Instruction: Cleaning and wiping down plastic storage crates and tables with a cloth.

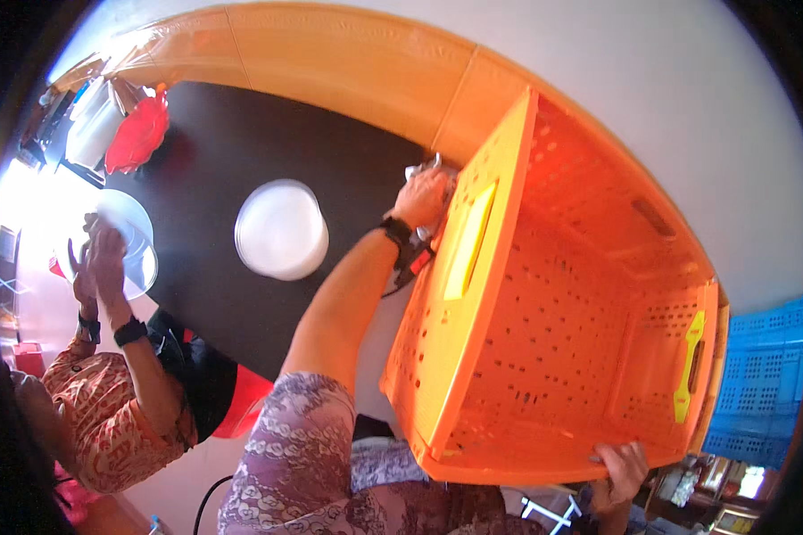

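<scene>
A large orange perforated plastic crate (569,334) stands tilted before me, its open side towards me. Yellow handle inserts (470,244) show on its walls. My right hand (619,471) grips the crate's near rim at the lower right. My left hand (423,198) reaches past the crate's left wall to the dark tabletop (361,160). It is closed over some crumpled grey-white material (435,162), perhaps a cloth; the fingertips are hidden. Below that wrist lies a black and red object (418,261), partly covered by my arm and the crate.
A round white tub (282,229) stands mid-table. To the left, another person's hands (100,257) meet above a clear plastic container (137,237). A red plastic bag (139,132) lies at the far left. Blue crates (759,381) stand at the right. An orange-tan panel (348,60) borders the table.
</scene>
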Available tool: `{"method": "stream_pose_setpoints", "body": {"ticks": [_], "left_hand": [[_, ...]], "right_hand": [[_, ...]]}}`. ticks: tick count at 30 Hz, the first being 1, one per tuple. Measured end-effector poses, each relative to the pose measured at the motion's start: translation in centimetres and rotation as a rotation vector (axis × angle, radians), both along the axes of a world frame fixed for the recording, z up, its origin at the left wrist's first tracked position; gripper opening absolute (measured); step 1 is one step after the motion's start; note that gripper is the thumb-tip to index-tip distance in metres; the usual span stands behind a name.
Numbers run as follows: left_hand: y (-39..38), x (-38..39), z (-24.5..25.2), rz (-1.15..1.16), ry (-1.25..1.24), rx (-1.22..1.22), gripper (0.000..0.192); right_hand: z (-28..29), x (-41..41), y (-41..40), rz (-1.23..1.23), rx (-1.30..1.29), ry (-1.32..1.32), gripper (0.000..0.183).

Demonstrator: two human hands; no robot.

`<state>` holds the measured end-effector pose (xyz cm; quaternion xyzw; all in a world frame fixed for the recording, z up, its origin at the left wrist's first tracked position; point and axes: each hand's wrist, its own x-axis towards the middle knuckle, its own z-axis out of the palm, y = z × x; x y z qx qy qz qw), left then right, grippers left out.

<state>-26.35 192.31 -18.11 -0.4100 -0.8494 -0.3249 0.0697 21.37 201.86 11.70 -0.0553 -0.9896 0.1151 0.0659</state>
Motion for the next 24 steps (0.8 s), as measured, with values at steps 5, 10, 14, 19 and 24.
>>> {"method": "stream_pose_setpoints", "body": {"ticks": [5, 10, 14, 19, 24], "left_hand": [[-2.6, 4.9, 4.0, -0.037, -0.172, -0.03, 0.019], [-8.6, 12.2, 3.6, -0.014, -0.101, -0.045, 0.02], [-14.8, 20.0, 4.2, -0.011, -0.187, -0.069, 0.023], [-19.4, 28.3, 7.3, 0.121, -0.136, -0.181, 0.027], [-20.3, 34.0, 6.3, 0.275, -0.175, -0.188, 0.028]], "right_hand": [[0.0, -1.0, 0.1, -0.012, -0.028, 0.074, 0.026], [0.1, -0.8, -0.2, 0.01, -0.052, 0.086, 0.035], [0.0, -0.5, -0.4, 0.027, -0.04, 0.075, 0.038], [-0.2, -0.1, -0.2, 0.11, 0.008, 0.13, 0.035], [-0.4, 0.1, 0.0, 0.171, 0.066, 0.174, 0.039]]}}
